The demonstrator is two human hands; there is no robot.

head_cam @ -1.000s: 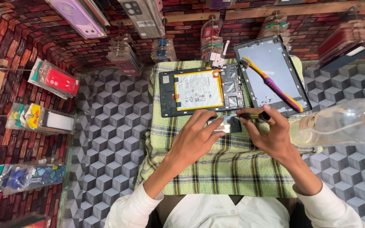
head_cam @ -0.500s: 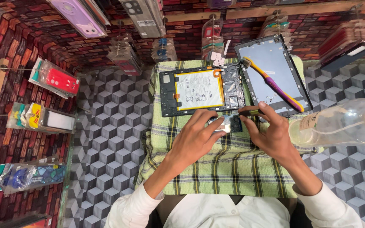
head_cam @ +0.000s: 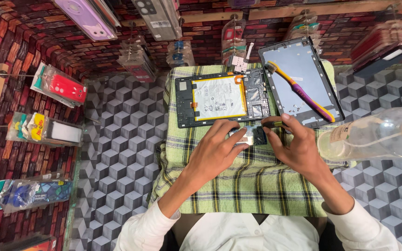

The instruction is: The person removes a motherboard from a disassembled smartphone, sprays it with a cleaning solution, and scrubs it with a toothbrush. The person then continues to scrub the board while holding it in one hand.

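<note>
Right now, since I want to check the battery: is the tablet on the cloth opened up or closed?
Opened. The tablet lies with its battery and boards bare, and its back cover rests beside it.

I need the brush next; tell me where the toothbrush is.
In the head view, upper right: the purple-and-yellow toothbrush lies diagonally on the detached tablet back cover, just beyond the right hand.

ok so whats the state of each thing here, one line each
tablet body: back off, battery and boards bared, flat on the cloth
back cover: off, lying beside it
toothbrush: resting on the cover
small board: held between both hands
left hand: fingers on the board
right hand: pinching a thin tool
clear bottle: lying on its side
</note>
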